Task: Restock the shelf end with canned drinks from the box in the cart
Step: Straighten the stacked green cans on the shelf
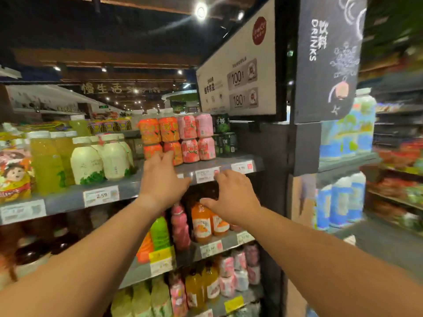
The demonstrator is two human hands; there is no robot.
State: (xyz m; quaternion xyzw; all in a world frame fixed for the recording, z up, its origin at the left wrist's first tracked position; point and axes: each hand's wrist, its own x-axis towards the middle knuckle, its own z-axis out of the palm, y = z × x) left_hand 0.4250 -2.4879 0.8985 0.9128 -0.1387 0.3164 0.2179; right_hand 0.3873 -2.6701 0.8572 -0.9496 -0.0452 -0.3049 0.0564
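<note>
Orange cans (160, 131), pink cans (196, 138) and dark green cans (225, 136) stand stacked two high on the top grey shelf (229, 163). My left hand (161, 177) reaches up to the lower orange cans, its fingertips touching them with fingers fairly straight. Just below the shelf edge, in front of the price tags, my right hand (231, 195) hovers with its fingers spread and loosely bent, and it holds nothing. Neither the box nor the cart is in view.
Yellow and white bottles (96, 159) stand left of the cans. On the shelf below are orange and pink bottles (201, 223), with more bottles lower down. A black post with a DRINKS sign (325, 58) rises at the right, beside blue bottles (341, 202).
</note>
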